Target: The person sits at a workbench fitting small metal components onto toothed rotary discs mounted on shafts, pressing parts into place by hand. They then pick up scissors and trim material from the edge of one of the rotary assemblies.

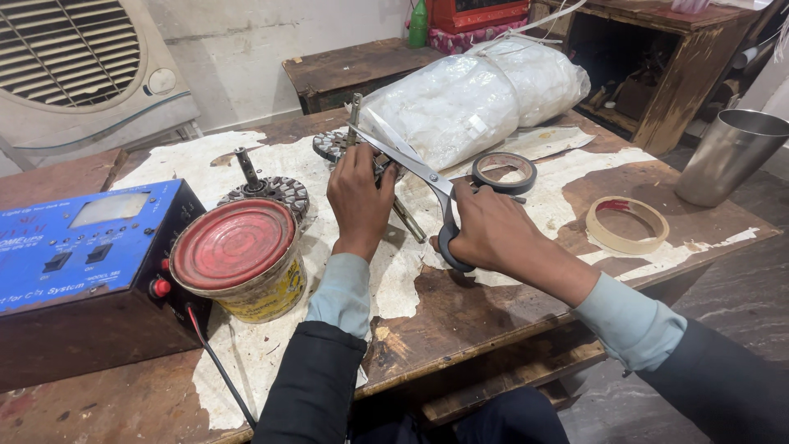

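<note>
My right hand [493, 234] grips the dark handles of a pair of steel scissors [411, 164], whose open blades point up and left toward a round metal motor core [330, 145] with a shaft. My left hand [357, 201] is closed over that core, holding it on the worn wooden table [460, 312]. A second core on a shaft [267, 191] stands just left of my left hand.
A tin with a red lid [234, 247] and a blue electrical box [78, 247] sit at the left. Two tape rolls [504, 171] [627, 224], a white plastic bag [468, 99] and a steel cup [727, 156] lie to the right. A cooler [74, 66] stands behind.
</note>
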